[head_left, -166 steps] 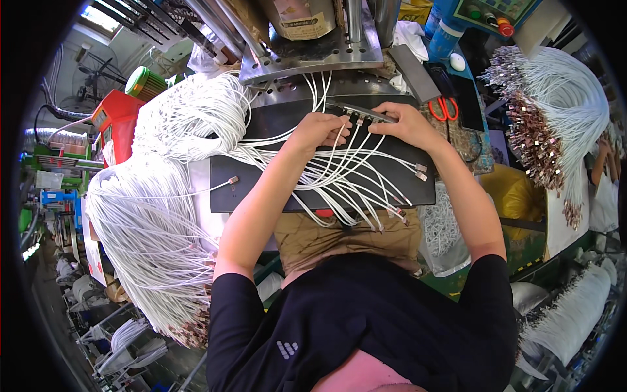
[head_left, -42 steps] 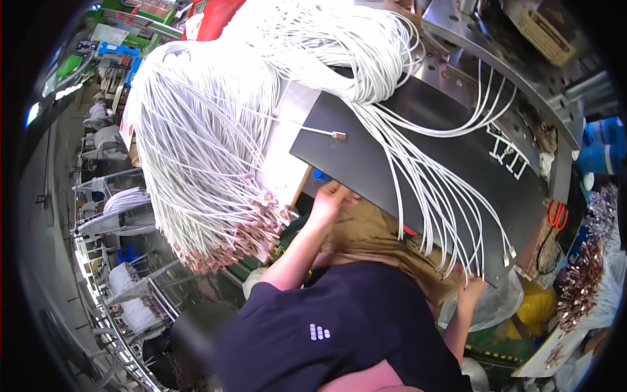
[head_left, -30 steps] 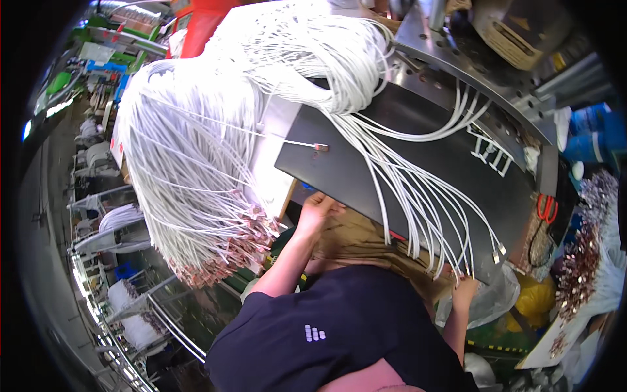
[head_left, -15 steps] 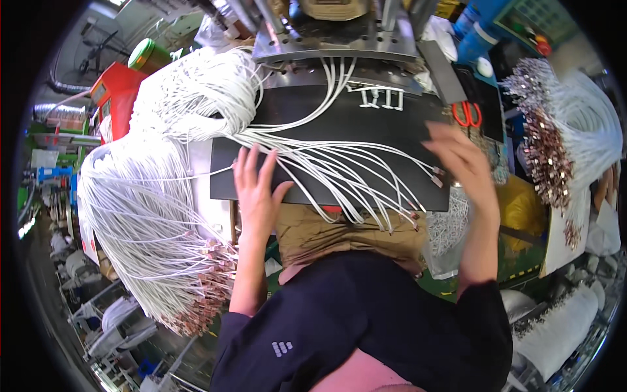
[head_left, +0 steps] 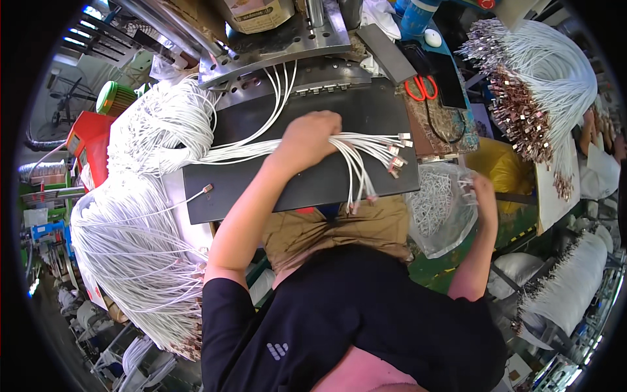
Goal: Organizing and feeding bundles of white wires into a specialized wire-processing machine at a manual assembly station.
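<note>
My left hand (head_left: 307, 144) is closed round a bundle of white cables (head_left: 241, 151) above the black board. Past its fingers the cable ends fan out to the right, tipped with small metal plugs (head_left: 396, 160). On the right, my right hand (head_left: 484, 196) is at the rim of a clear plastic bag (head_left: 444, 245) filled with small white plastic bits (head_left: 432, 202). A branched white plastic piece (head_left: 467, 189) is at its fingertips, which look pinched on it. One separate cable end (head_left: 208, 188) lies at the board's left edge.
Beyond the black board (head_left: 228, 196) stands a machine with a steel plate (head_left: 281, 55); several cables run under it. Large coils of white cable (head_left: 157, 124) sit at left. Red-handled scissors (head_left: 421, 88) and a grey bar (head_left: 386, 52) lie back right. More cables (head_left: 555, 78) hang far right.
My left hand has moved right and closed on the cables, gathering them together. My right hand has gone down to the bag. The branched white piece is gone from the board. The view has shifted.
</note>
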`<state>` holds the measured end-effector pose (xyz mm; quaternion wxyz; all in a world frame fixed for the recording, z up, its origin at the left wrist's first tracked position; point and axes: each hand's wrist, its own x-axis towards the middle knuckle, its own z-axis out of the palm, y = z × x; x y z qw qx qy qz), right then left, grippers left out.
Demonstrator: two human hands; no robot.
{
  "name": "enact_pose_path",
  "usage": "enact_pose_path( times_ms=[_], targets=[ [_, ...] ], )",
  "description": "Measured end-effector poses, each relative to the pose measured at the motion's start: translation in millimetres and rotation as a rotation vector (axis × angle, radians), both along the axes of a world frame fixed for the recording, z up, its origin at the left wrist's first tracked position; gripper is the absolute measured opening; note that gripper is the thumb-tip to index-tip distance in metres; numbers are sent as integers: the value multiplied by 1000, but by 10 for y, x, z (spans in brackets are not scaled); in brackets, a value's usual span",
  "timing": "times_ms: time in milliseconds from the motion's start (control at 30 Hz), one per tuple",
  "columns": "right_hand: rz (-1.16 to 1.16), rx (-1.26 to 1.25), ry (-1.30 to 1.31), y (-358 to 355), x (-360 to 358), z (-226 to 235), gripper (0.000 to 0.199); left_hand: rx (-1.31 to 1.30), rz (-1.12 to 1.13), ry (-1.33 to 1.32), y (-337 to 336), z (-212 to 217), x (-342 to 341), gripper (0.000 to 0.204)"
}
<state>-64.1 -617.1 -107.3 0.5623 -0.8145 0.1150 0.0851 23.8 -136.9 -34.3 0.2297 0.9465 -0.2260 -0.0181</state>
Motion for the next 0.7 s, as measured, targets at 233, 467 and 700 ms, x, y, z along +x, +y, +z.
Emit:
enact_pose_path(
  times_ms=[233, 467, 700],
  targets=[
    [58, -430, -613, 1599, -93, 694, 49, -112, -92, -21, -263, 11, -108, 21],
    [770, -798, -535, 2509, 845, 1180, 57, -154, 128, 130, 448, 271, -331, 26],
    [839, -737, -721, 2776, 1098, 1089, 33, -70, 269, 254, 1452, 368, -623, 23]
  ],
)
